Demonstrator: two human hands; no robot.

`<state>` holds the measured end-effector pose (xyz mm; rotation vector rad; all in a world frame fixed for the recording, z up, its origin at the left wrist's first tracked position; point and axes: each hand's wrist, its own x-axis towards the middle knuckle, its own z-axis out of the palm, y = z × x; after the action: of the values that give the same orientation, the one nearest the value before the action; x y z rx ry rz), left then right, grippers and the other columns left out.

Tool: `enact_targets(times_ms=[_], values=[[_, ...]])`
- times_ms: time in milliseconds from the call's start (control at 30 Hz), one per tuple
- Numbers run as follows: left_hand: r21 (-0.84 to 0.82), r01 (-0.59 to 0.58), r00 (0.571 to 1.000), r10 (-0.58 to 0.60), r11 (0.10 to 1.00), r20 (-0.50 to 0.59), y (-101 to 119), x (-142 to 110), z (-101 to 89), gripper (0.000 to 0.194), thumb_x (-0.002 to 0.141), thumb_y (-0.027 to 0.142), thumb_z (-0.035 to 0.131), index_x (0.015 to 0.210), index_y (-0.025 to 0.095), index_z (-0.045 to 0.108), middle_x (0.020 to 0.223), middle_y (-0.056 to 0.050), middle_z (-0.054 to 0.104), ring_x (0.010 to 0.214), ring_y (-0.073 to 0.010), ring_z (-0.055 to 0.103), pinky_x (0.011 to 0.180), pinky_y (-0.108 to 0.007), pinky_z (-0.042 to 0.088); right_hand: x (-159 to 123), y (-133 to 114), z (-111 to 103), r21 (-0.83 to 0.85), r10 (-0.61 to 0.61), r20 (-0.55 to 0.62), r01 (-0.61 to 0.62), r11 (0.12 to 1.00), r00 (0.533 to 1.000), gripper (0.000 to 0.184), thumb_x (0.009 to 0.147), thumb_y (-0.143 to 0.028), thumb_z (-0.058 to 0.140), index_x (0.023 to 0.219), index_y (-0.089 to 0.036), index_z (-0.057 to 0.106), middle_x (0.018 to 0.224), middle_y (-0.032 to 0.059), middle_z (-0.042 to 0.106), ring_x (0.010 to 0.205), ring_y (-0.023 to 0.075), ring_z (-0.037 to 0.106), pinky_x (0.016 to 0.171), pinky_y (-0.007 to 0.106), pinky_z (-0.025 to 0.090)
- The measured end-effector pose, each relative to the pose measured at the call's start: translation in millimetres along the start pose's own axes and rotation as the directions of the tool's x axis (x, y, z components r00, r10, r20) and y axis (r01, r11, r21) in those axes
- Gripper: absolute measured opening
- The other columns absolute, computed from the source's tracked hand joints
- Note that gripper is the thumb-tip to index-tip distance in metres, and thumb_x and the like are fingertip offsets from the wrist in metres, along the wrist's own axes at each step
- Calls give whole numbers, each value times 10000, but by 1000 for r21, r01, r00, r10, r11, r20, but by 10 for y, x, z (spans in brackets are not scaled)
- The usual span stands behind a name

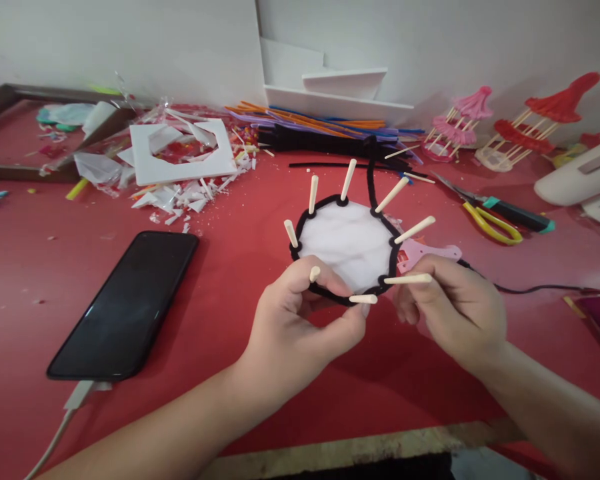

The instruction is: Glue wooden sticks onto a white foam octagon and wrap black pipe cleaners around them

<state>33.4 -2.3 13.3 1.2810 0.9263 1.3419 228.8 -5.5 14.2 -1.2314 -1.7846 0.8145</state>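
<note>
My left hand (295, 327) grips the near edge of a roundish white foam base (347, 240), thumb and fingers closed on its rim. Several short wooden sticks (349, 180) stand around the rim, leaning outward. Black pipe cleaner (325, 201) runs along the edge and loops round the foot of the sticks; a loose length (371, 177) of it rises at the back. At the right side, my right hand (463, 310) is closed, thumb and forefinger at the lower-right wooden stick (405, 280). Its other fingertips are partly hidden behind the base.
A phone (125, 307) on a charging cable lies left. Behind are a cut-out white foam sheet (180, 175), scraps, and pipe cleaners (310, 127). Yellow-handled scissors (493, 223), a pink plastic piece (430, 253), a pink model (455, 127) and a red model (530, 130) stand right.
</note>
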Motion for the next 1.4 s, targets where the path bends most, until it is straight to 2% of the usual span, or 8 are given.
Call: enact_targets(times_ms=[200, 400, 500, 567, 700, 933, 1233, 1400], values=[[-4, 51, 996, -51, 999, -67, -5, 2, -24, 236, 697, 48, 740, 721, 212, 572, 707, 55, 624, 661, -85, 673, 627, -156, 556, 47, -49, 38, -42, -7, 115, 11, 999, 993, 177, 982, -299, 505, 851, -222, 595, 758, -11, 714, 696, 106, 681, 643, 206, 514], [-129, 158, 969, -179, 979, -173, -12, 67, -42, 247, 705, 101, 782, 728, 207, 560, 726, 45, 679, 697, -110, 722, 628, -155, 560, 80, -26, 41, -221, 95, 112, -68, 973, 989, 437, 971, -356, 517, 559, -210, 536, 471, -44, 587, 438, 73, 539, 475, 196, 417], [-178, 145, 968, -177, 973, -176, -13, 82, -43, 244, 720, 94, 771, 727, 208, 555, 711, 56, 688, 701, -102, 731, 640, -146, 563, 90, 56, 65, -277, 54, 90, -27, 960, 994, 104, 911, -301, 613, 907, -238, 696, 817, -5, 746, 681, 117, 675, 609, 217, 511], [-185, 140, 969, -173, 973, -179, -12, 80, -44, 245, 721, 86, 771, 729, 207, 558, 716, 62, 687, 701, -93, 731, 643, -138, 562, 90, 95, 86, -282, -16, 103, 44, 958, 995, 299, 915, -254, 591, 1211, -264, 629, 1113, 34, 723, 908, 149, 692, 771, 268, 548], [-172, 139, 965, -172, 975, -199, -12, 74, -57, 249, 720, 92, 779, 734, 206, 559, 709, 66, 667, 711, -106, 738, 648, -153, 566, 87, 29, 96, -264, 75, 170, -28, 964, 983, 184, 936, -305, 553, 1044, -230, 682, 945, 33, 736, 818, 146, 687, 744, 272, 542], [-243, 145, 955, -200, 959, -220, -53, 119, -116, 266, 721, 108, 795, 770, 211, 555, 764, 45, 729, 767, -149, 759, 715, -226, 602, 134, -22, -69, -237, 491, 564, -440, 866, 663, 473, 911, -593, 513, 668, -206, 636, 593, 7, 683, 479, 109, 612, 437, 212, 430], [-317, 100, 946, -188, 943, -263, 17, 215, -224, 254, 741, 98, 777, 791, 224, 562, 758, 14, 773, 796, -157, 768, 778, -255, 619, 407, 38, 92, -342, 487, 499, -353, 871, 717, 393, 910, -543, 532, 692, -217, 556, 519, -13, 637, 370, 114, 561, 358, 229, 380], [-336, 102, 936, -205, 936, -287, 57, 219, -234, 267, 719, 103, 788, 785, 222, 558, 750, 25, 768, 791, -160, 767, 794, -270, 619, 868, -8, 289, -87, -37, 243, 59, 994, 969, 349, 881, -462, 606, 1128, -215, 601, 1181, 69, 680, 1029, 176, 666, 845, 309, 540]])
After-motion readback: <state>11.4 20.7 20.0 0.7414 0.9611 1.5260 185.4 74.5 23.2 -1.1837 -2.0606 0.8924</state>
